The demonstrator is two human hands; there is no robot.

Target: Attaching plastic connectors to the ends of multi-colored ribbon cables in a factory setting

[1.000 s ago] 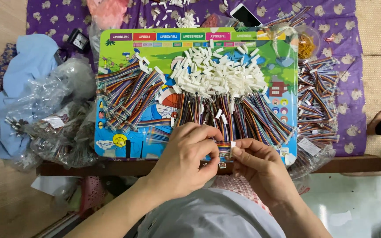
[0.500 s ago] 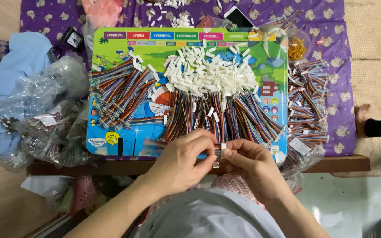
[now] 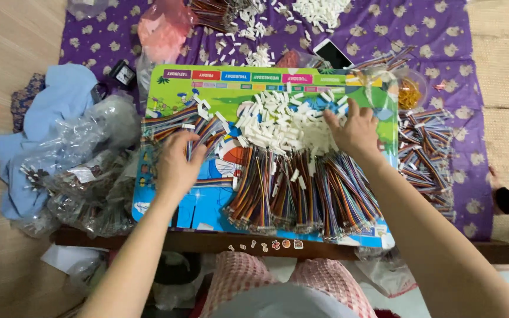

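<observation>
Left hand [image 3: 178,162] is reaching spread-fingered into loose ribbon wires [image 3: 175,126], right hand [image 3: 354,131] is pawing the white connector pile [image 3: 284,121] — likely scattering connectors off the board [image 3: 207,212].

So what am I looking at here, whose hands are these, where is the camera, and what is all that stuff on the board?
There is no machine here: a person wears a camera on the head, so the one picture looks straight down at their own two bare hands. The left hand rests on a bunch of multicoloured ribbon wires at the left of a bright cartoon-printed board. The right hand is spread over a heap of small white plastic connectors. I cannot tell whether either hand grips a piece. Below the heap lie rows of more coloured wire bundles. The board sits on a purple patterned cloth; clear plastic bags and a light blue cloth lie to the left, a phone above.
</observation>
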